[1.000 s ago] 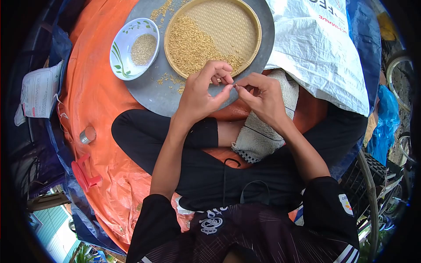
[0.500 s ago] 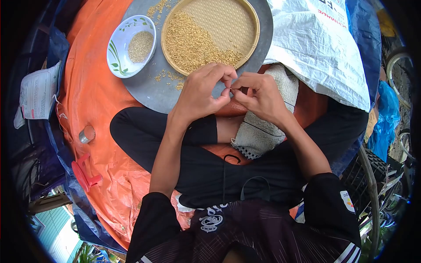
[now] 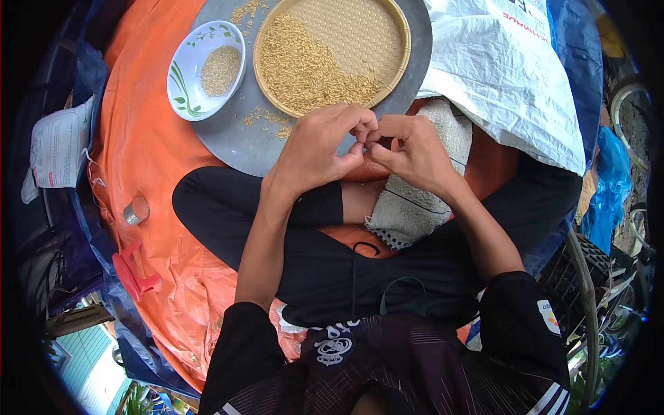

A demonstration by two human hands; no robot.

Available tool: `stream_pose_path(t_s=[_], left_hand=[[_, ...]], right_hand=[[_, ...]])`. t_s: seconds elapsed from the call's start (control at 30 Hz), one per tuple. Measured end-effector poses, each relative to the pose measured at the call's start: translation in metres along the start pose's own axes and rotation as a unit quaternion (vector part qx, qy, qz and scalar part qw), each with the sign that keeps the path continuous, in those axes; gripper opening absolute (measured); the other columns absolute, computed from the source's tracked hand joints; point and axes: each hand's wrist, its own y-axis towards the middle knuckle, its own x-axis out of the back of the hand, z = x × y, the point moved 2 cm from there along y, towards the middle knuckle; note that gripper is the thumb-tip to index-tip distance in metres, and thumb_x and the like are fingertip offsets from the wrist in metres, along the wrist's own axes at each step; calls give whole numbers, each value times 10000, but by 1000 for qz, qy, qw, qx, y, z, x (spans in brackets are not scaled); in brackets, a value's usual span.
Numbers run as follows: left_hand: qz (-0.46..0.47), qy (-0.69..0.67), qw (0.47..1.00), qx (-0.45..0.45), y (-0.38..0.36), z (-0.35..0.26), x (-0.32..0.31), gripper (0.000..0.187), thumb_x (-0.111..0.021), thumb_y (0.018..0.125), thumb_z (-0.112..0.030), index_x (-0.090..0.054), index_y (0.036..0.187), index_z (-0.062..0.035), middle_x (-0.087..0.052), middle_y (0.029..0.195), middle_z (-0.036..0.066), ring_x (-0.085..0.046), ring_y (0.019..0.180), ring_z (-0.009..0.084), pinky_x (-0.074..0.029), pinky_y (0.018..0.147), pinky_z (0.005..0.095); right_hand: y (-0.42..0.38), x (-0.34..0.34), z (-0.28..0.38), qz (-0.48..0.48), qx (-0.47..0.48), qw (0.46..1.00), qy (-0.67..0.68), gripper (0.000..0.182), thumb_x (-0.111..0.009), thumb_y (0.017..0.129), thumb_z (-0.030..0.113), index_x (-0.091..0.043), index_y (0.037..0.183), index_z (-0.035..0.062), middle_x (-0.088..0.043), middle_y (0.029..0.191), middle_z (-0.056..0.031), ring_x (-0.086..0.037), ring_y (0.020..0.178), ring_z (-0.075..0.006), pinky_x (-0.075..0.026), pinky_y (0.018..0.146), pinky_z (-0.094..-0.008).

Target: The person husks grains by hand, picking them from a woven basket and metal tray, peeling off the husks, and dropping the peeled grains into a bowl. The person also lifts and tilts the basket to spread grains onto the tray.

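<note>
My left hand [image 3: 321, 146] and my right hand [image 3: 409, 149] meet fingertip to fingertip above my crossed legs. Both are closed in a pinch, thumb against forefinger, around something too small to make out. Just beyond them is a round woven bamboo tray [image 3: 370, 41] with a heap of golden unhusked rice [image 3: 304, 66] on its left and near side. A white bowl [image 3: 181, 66] with green leaf patterns stands left of it, holding a small pile of pale husked grain [image 3: 220, 71]. Both rest on a large grey round tray [image 3: 225, 146].
Loose grains [image 3: 266, 119] lie on the grey tray. A white woven sack [image 3: 498, 76] is at the right, and a grey cloth [image 3: 415, 200] lies by my legs. On the orange tarp [image 3: 145, 173] are a small tin can [image 3: 137, 210] and a red plastic object [image 3: 135, 271].
Both hands keep their fingertip pinch, with only slight finger movement. The trays, bowl and grain look the same.
</note>
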Motion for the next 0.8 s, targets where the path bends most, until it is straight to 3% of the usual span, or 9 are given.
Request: stream_pose_path(t_s=[0.43,0.57,0.8], left_hand=[[14,13,1000,15,-3,-2,0,376,-715,744,59,-662,1095,-66,-694,859,32,-705,806,174,-560,735,314],[-14,-21,1000,2,-1,-6,-4,328,-691,747,50,-615,1046,-61,-648,804,69,-676,741,248,-536,665,370],[-3,-3,1000,-6,-5,-2,-6,428,-721,764,52,-632,1168,-55,-691,842,37,-711,788,179,-565,740,313]], right_hand=[[-2,-1,-2,3,-13,1000,15,164,-696,780,114,-733,888,-5,-711,804,-144,-656,632,-288,-513,606,-377],[-2,1,0,2,-18,999,32,168,-694,785,124,-732,881,-9,-705,783,-145,-641,616,-263,-500,594,-368],[-2,0,-13,19,-39,994,100,163,-666,814,133,-723,871,-9,-603,645,-82,-528,581,-108,-434,553,-305]])
